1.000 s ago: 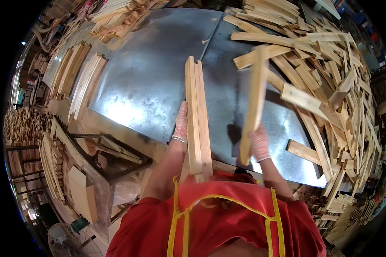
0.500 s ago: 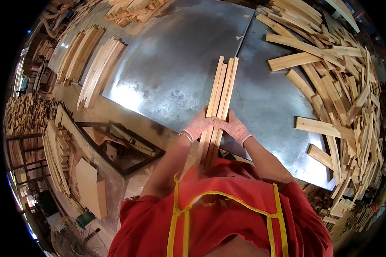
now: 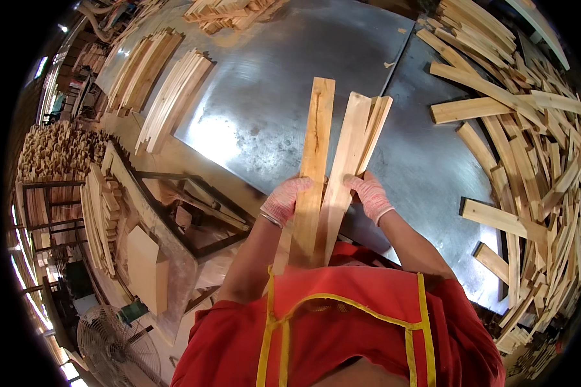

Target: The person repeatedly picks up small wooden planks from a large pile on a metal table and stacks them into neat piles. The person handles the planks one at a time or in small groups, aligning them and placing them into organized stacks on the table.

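The person is holding a small bundle of wooden slats (image 3: 332, 168) upright in front of the chest, above the near edge of a metal-topped table (image 3: 271, 84). The left hand (image 3: 284, 201), in a pink-speckled knit glove, is wrapping around the left side of the bundle, its fingers (image 3: 295, 186) curling closed over the edge of the leftmost slat, a pale board with a dark streak running down its face. The right hand (image 3: 370, 193), gloved the same way, is pressing against the right side of the bundle, its fingers (image 3: 355, 183) closing on the outer slats, which are fanning slightly apart at their upper ends. The lower ends of the slats are dropping out of sight behind the person's red apron (image 3: 342, 322) with yellow trim. To the right, a big loose heap of slats (image 3: 529, 142) is covering that side of the table and spilling over its edge, well apart from the hands. On the far left part of the table, neat rows of stacked slats (image 3: 168, 97) are lying side by side, and another pile (image 3: 229, 13) is sitting at the far edge. Below the table on the left, more wood is standing in a rack (image 3: 103, 213), and a floor fan (image 3: 116, 348) is standing near the lower left.
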Demonstrator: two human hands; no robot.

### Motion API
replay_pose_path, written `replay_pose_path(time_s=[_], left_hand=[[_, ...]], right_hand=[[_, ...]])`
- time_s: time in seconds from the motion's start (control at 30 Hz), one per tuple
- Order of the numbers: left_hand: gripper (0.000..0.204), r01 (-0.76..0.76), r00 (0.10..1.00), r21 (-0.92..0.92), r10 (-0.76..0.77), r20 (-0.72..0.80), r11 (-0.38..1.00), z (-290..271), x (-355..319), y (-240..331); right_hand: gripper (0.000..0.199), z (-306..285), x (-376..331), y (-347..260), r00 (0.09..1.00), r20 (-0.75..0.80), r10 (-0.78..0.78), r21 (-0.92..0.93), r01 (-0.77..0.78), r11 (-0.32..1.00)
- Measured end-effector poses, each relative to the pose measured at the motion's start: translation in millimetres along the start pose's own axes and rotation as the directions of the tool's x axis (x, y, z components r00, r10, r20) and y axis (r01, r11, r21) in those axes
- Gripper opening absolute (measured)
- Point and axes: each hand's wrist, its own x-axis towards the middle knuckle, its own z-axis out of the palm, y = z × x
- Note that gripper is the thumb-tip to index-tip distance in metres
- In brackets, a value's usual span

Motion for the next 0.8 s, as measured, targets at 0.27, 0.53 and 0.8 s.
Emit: replay_pose_path(time_s=[0.27,0.53,0.8], left_hand=[[0.042,-0.045,0.990,0.050,0.051,-0.132,0.998,-19.0,5.8,49.3],[0.049,0.238,0.953,0.951,0.142,-0.268,0.200,-49.1,36.3,87.7],[0.043,0.181,0.980,0.963,0.051,-0.195,0.199,-81.5,26.3,119.5]], right_hand=[[0.081,74.9,46.4,-10.4,0.966,-0.098,-0.240,0.083,0.249,0.965],[0.095,130.1,91.0,-19.1,0.958,-0.279,-0.068,-0.157,0.025,0.987],[0.103,169.7,105.8,-1.6,0.853,-0.416,-0.315,-0.143,0.281,0.949]])
